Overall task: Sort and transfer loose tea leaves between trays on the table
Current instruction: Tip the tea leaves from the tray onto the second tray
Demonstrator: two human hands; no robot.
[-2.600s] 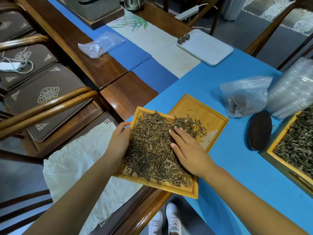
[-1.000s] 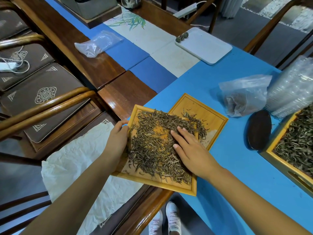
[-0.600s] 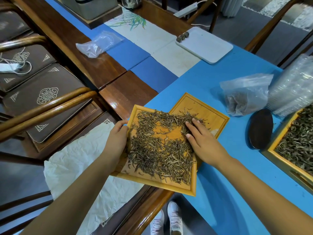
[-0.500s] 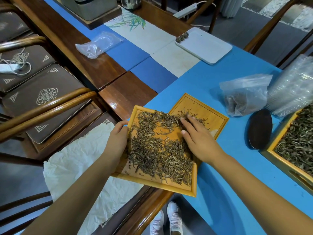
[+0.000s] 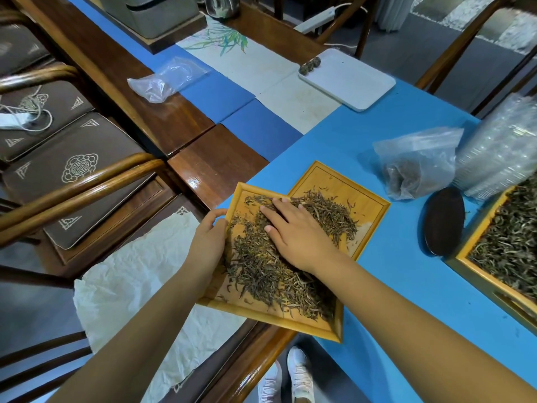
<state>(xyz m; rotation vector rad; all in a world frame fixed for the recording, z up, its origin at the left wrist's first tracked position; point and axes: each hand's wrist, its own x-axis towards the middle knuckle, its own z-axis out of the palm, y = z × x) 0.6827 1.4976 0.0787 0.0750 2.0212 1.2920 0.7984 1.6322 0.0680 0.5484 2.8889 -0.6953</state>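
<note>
Right hand point(image 5: 293, 237) laid flat and spread wide on the loose tea leaves point(image 5: 270, 271), fingers pointing toward the far-left corner, palm pressing lightly, gripping nothing; likely placed so to rake or sweep the pile across. Left hand point(image 5: 207, 242) curled narrow around the left rim of the near tray point(image 5: 290, 321), thumb over the edge, probably to steady it and keep it tipped against the push of the other hand. Near tray overhanging the front edge of the desk point(image 5: 406, 286), its far corner resting over the second tray point(image 5: 369, 205), presumably so that leaves slide from one to the other without spilling on the blue cover. Most of the leaves heaped on the near tray, a smaller drift already across on the second tray, bare wood showing at the near tray's far-left corner. Sheet of crumpled white paper point(image 5: 139, 274) spread below the overhang, to the left, perhaps to catch strays. Farther right, a dark oval dish point(image 5: 441, 222), a clear bag point(image 5: 415, 167) holding some tea, and a third tray point(image 5: 470, 254) full of leaves at the frame's edge. Well beyond, a white tray point(image 5: 351, 80) with a few small lumps in one corner, and an empty plastic bag point(image 5: 168, 80).
</note>
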